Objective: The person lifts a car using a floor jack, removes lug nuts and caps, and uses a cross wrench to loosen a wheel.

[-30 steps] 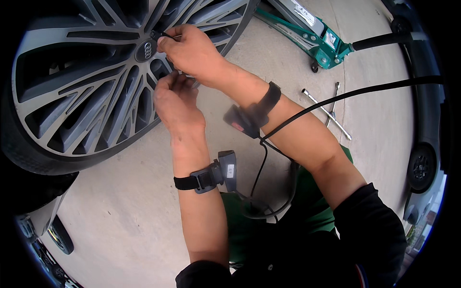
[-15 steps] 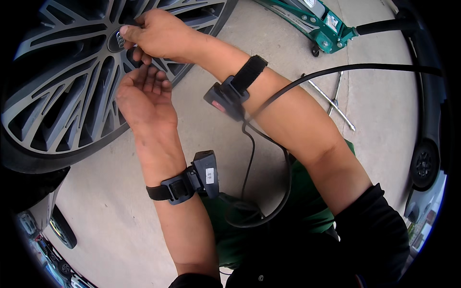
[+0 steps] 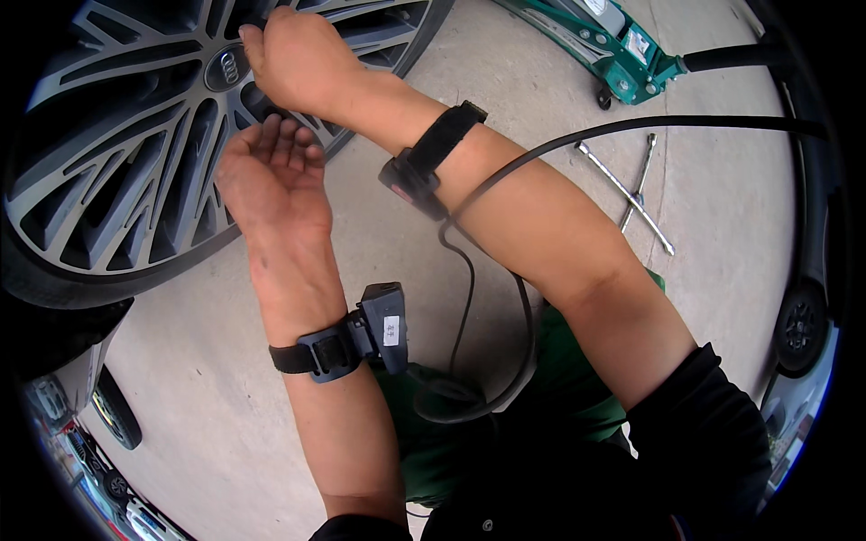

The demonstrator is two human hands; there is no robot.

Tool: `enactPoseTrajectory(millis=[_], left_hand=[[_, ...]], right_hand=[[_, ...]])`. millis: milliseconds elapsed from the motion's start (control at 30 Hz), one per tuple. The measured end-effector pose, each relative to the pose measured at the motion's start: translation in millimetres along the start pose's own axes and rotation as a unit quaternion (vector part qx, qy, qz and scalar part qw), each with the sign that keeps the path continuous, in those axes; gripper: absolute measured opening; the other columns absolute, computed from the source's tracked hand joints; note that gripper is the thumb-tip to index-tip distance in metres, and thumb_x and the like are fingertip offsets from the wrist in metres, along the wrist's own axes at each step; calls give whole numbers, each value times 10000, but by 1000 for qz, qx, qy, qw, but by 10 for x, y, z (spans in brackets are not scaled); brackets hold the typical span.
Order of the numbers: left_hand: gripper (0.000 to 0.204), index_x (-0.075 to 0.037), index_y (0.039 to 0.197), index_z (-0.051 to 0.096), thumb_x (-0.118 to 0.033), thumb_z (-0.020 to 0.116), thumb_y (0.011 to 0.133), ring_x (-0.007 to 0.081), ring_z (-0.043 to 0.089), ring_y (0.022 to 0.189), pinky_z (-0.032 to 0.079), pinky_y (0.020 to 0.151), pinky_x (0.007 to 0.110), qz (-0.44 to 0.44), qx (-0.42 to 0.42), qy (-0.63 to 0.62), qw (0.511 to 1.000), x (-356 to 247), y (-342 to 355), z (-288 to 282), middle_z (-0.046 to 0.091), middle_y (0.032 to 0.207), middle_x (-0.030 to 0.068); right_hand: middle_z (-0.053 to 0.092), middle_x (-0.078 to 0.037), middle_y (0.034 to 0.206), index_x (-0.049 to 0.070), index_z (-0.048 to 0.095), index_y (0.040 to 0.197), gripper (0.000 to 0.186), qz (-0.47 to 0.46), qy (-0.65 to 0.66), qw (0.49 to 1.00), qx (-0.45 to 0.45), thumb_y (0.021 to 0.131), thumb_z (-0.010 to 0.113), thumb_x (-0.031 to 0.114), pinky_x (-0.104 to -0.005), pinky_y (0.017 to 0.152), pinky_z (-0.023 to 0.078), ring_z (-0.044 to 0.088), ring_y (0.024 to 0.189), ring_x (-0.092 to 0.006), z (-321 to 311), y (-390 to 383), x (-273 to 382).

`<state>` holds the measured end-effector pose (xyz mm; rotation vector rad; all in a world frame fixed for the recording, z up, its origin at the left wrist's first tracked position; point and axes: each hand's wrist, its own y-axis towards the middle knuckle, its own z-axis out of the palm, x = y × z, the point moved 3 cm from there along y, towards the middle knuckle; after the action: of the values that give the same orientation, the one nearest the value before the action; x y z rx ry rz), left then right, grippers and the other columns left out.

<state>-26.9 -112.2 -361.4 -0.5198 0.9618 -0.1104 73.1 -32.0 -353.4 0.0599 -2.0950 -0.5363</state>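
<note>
A car wheel (image 3: 135, 135) with grey multi-spoke rim and black tyre fills the upper left. Its round centre cap (image 3: 226, 68) is in plain sight. Just right of the cap, my right hand (image 3: 302, 63) is bent against the hub area with curled fingers and the thumb pointing up. Its fingertips are turned away, so what they grip, if anything, is hidden. Lower down, my left hand (image 3: 278, 176) faces palm up in front of the lower right spokes. Its fingers are loosely bent and slightly apart, and nothing shows in the palm.
A green floor jack (image 3: 622, 63) with a black handle stands at the upper right. On the concrete floor (image 3: 198, 379) lies a cross-shaped lug wrench (image 3: 634, 200). A black cable (image 3: 577, 140) crosses over my right forearm. Both wrists carry strapped black devices (image 3: 386, 329).
My right hand has shifted from over the centre cap to its right, uncovering the cap. My left hand stays nearly where it was. The view has shifted slightly.
</note>
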Motion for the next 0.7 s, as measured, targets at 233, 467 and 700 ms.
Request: enactPoseTrajectory(millis=[233, 467, 700], left_hand=[[274, 59, 1021, 539, -178, 438, 928, 213, 560, 798, 449, 712, 311, -8, -2, -17, 1000, -11, 45, -39, 583, 897, 116], [275, 57, 1020, 528, -184, 425, 935, 222, 556, 809, 449, 716, 316, -5, 0, -14, 1000, -35, 63, -62, 577, 899, 118], [257, 43, 995, 530, -189, 453, 916, 231, 560, 788, 455, 699, 319, -35, 0, -44, 998, -4, 99, -33, 573, 894, 115]], right_hand=[[660, -283, 867, -119, 614, 889, 433, 36, 18, 999, -12, 974, 480, 285, -437, 715, 556, 669, 788, -418, 84, 34, 43], [627, -202, 801, -65, 605, 888, 375, 27, 53, 998, 18, 965, 474, 279, -390, 600, 514, 635, 689, -294, 199, 156, -8], [464, -9, 711, 4, 490, 943, 391, 340, 710, 563, 250, 998, 303, 343, -207, 440, 288, 379, 584, -86, 194, 169, -121]])
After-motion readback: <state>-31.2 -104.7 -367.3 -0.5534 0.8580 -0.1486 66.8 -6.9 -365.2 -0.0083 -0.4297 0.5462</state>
